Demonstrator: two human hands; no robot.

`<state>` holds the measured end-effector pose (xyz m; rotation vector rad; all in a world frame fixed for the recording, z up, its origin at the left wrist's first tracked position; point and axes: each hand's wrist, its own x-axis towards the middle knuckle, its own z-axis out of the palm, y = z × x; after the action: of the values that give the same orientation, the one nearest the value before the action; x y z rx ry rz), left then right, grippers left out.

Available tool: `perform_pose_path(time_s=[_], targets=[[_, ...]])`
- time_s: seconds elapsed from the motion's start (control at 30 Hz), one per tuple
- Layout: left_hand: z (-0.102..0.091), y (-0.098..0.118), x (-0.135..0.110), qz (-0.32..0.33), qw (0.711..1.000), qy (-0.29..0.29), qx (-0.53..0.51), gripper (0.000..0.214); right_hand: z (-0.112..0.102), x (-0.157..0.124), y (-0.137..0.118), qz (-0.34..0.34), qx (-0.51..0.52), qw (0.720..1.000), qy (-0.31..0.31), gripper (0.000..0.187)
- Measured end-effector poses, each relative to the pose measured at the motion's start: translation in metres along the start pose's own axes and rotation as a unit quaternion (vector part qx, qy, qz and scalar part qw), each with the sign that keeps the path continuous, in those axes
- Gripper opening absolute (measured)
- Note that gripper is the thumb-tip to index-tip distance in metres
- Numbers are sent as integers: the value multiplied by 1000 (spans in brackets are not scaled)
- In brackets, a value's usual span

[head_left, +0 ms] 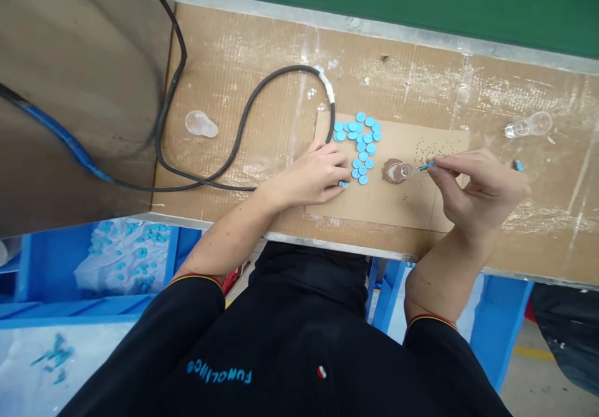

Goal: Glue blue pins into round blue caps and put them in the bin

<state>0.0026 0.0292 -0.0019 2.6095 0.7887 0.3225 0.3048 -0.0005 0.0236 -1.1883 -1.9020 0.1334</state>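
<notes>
My right hand (pixel 482 186) pinches a blue piece (pixel 425 166) just beside the cup (pixel 397 171) on the cardboard (pixel 421 211). My left hand (pixel 316 176) is at a disc (pixel 343 184) — gripped or not, I can't tell. Seemingly an aligning step — calling for a steady, light pinch.

Flat blue discs (pixel 363 156), loosely clustered (some overlapping), small blue piece (pixel 426 166), held right of them, seemingly slim

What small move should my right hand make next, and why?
Probably ease the small blue piece in your right hand toward the small clear cup: the piece points at the cup from close by, while your left hand is at a blue disc.
</notes>
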Motion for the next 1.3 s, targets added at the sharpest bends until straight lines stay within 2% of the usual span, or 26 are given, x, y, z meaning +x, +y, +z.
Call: perform_pose_path(time_s=[0.2, 0.4, 0.83, 1.03, 1.13, 1.3], targets=[[-2, 1, -1, -6, 1000, 0, -26, 18, 2, 1, -1, -17, 5, 1000, -15, 7], [-5, 3, -1, -11, 999, 0, -32, 20, 4, 3, -4, 0, -26, 999, -39, 11], [0, 1, 2, -11, 1000, 2, -15, 14, 5, 5, -4, -55, -25, 998, -30, 9], [-1, 1, 2, -18, 999, 5, -27, 12, 5, 3, -3, -41, -41, 998, -35, 9], [0, 1, 2, -25, 999, 7, -37, 12, 5, 2, -1, -58, -22, 997, -39, 11], [1, 0, 2, -27, 998, 8, -48, 12, 6, 3, -2, -49, -9, 998, -29, 11]])
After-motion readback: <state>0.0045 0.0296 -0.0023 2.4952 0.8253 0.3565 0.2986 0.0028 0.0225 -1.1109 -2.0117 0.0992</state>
